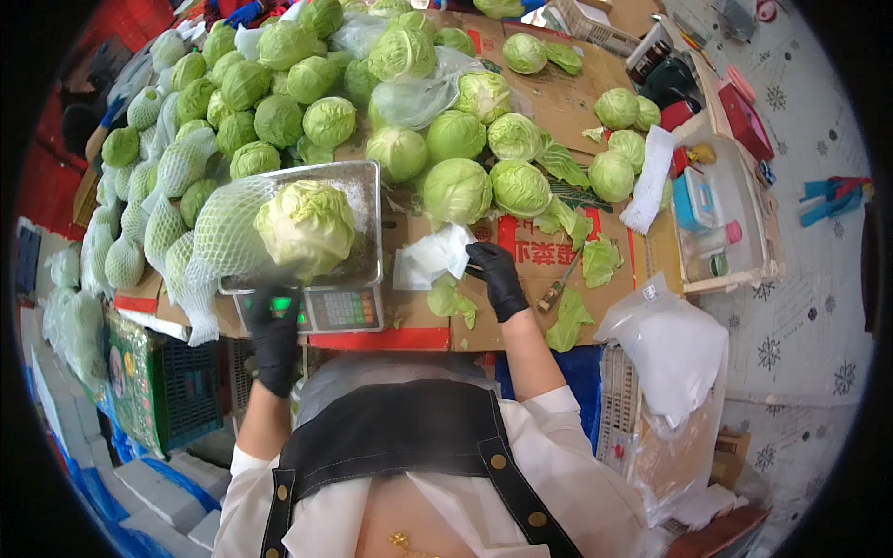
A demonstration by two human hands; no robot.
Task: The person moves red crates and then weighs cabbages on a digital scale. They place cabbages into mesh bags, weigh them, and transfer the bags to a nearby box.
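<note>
A trimmed pale cabbage [305, 227] rests on the metal pan [366, 209] of a digital scale, beside a cabbage in white foam netting [234, 223]. My left hand [274, 342], black-gloved and motion-blurred, is at the scale's front below the trimmed cabbage. Its fingers look apart, with part of the lit green display [281, 304] showing between them. The scale's keypad [340, 307] lies to the right of that hand. My right hand [499, 279], also black-gloved, pinches a crumpled thin white sheet [436, 257] over the cardboard, right of the scale.
Many loose cabbages [279, 122] are heaped behind the scale, with netted ones [125, 261] at left. A knife [558, 286] and torn leaves [571, 321] lie on the cardboard [474, 335] at right. Beyond stands a bin [729, 275] of containers. Other people's blue-gloved hands [244, 14] show far back.
</note>
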